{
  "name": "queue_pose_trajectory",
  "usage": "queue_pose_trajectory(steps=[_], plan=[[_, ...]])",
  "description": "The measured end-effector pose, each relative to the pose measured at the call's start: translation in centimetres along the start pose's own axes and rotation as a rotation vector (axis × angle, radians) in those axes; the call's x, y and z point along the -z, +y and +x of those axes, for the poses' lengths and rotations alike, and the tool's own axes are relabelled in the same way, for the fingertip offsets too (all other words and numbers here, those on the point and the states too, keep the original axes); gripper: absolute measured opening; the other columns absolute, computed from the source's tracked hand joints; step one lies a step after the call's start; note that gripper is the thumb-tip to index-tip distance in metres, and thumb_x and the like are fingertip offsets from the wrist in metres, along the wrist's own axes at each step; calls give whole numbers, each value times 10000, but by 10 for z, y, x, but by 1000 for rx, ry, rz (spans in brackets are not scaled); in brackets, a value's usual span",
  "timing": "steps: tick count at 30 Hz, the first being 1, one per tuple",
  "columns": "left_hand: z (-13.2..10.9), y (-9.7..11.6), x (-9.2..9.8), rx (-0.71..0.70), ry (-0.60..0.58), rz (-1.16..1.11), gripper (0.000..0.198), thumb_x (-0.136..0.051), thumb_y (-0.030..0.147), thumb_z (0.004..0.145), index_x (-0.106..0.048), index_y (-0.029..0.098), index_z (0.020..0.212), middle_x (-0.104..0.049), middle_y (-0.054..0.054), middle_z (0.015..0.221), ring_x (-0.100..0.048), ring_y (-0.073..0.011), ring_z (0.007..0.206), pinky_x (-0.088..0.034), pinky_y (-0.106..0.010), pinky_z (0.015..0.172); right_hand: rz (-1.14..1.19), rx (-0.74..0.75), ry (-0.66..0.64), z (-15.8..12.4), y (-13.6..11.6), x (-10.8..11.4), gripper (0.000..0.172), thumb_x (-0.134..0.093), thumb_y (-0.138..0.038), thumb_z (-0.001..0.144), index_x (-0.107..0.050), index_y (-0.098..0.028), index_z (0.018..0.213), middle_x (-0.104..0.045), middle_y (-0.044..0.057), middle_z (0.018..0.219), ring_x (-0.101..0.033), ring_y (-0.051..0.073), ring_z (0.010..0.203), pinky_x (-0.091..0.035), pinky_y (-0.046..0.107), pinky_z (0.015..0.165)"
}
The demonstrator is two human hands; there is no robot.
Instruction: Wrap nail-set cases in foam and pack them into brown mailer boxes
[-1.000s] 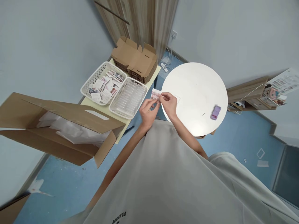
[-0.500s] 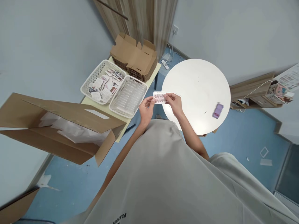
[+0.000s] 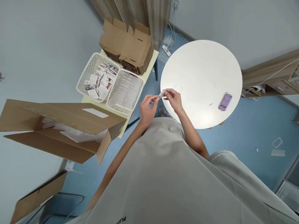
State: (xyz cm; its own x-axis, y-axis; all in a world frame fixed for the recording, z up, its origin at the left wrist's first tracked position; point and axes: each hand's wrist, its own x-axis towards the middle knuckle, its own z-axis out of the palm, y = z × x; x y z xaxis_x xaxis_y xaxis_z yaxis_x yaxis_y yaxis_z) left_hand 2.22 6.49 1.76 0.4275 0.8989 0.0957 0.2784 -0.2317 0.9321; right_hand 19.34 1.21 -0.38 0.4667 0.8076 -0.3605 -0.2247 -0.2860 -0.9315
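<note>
From my end, I have both hands in the head view, raised in front of the grey shirt (image 3: 163, 155). My left hand (image 3: 147, 109) has its grip clamped on a small pale card (image 3: 161, 94), thumb and fingers closed at its lower end. My right hand (image 3: 174, 99) has its grip pinched on the upper end of that same card. The card is tilted and shows me mostly its narrow side, so I can't read its face. It appears right by the left edge of the round white surface (image 3: 198, 68); how high above that edge, I can't tell.

Just inside that edge, near my right hand, lies a thin clear frame (image 3: 178, 89). A purple item (image 3: 225, 101), blurred out on my feed, lies near the right edge.

To my left, the pale yellow surface (image 3: 149, 66) carries folded brown cardboard (image 3: 130, 43), stacked at its far edge. Nearer, two white baskets touch side by side: a card basket (image 3: 87, 70) holding a loose heap of printed cards (image 3: 100, 81), and a second basket (image 3: 115, 106), by the right edge, holding rows of clear plastic pieces (image 3: 128, 90).
</note>
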Motion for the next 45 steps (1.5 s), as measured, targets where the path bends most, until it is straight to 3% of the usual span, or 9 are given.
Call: queue_pose_trajectory(steps=[5,9,14,18,21,27,31,39,45], plan=[[5,-9,-15,-148,-163,181,355,-563,513,1153,-843,294,1142,-773,-96,1116,-713,-245,1050,-579,-414,979,93,-66,-10,1,6,17,561,-836,-777,849,-782,-286,1114,-853,58,1151,-785,247,1149,-671,411,990],[11,-22,-31,-201,-299,268,320,-554,460,1159,-833,308,1127,-782,-106,1143,-705,-257,1049,-564,-426,948,146,-96,-11,3,19,33,590,-857,-778,828,-797,-286,1149,-849,78,1277,-778,278,1225,-667,442,1020],[17,-21,-53,-135,-336,228,342,-543,479,1165,-832,298,1138,-774,-106,1162,-719,-258,1084,-578,-429,982,208,-128,14,4,42,54,541,-872,-694,841,-813,-296,1203,-827,76,1361,-762,269,1271,-638,449,1066],[25,-25,-72,23,-269,86,310,-621,496,1134,-837,275,1155,-767,-93,1140,-733,-239,1062,-608,-382,945,166,-193,100,2,66,73,501,-890,-638,817,-828,-271,1152,-856,66,1183,-787,241,1121,-632,427,1004],[37,-47,-92,166,-274,51,238,-715,438,1073,-850,252,1137,-791,-87,1102,-741,-233,989,-621,-368,896,143,-261,173,-1,82,88,463,-901,-601,784,-827,-252,1078,-851,45,1058,-789,219,980,-631,411,950],[52,-117,-145,377,-427,79,139,-792,299,925,-864,221,1014,-848,-99,1029,-744,-244,854,-633,-419,917,117,-407,318,-1,113,109,357,-862,-483,800,-773,-220,1024,-827,30,962,-806,197,896,-636,373,902],[49,-153,-171,458,-479,98,268,-809,260,839,-852,212,1099,-860,-111,1066,-750,-247,866,-638,-429,963,37,-484,385,16,141,115,225,-786,-364,836,-747,-206,992,-811,17,911,-795,177,837,-638,343,864],[57,-177,-175,547,-491,176,561,-706,115,807,-763,167,1362,-782,-189,1411,-776,-274,1060,-594,-497,1121,-209,-538,325,36,167,119,215,-672,-226,843,-801,-201,1013,-855,52,1002,-810,213,911,-656,397,992],[59,-181,-172,541,-525,110,563,-727,154,816,-753,187,1377,-795,-169,1378,-774,-261,1065,-615,-462,1095,-325,-478,292,40,161,116,190,-686,-237,903,-816,-212,1038,-862,73,1092,-811,248,1062,-630,420,1056]])
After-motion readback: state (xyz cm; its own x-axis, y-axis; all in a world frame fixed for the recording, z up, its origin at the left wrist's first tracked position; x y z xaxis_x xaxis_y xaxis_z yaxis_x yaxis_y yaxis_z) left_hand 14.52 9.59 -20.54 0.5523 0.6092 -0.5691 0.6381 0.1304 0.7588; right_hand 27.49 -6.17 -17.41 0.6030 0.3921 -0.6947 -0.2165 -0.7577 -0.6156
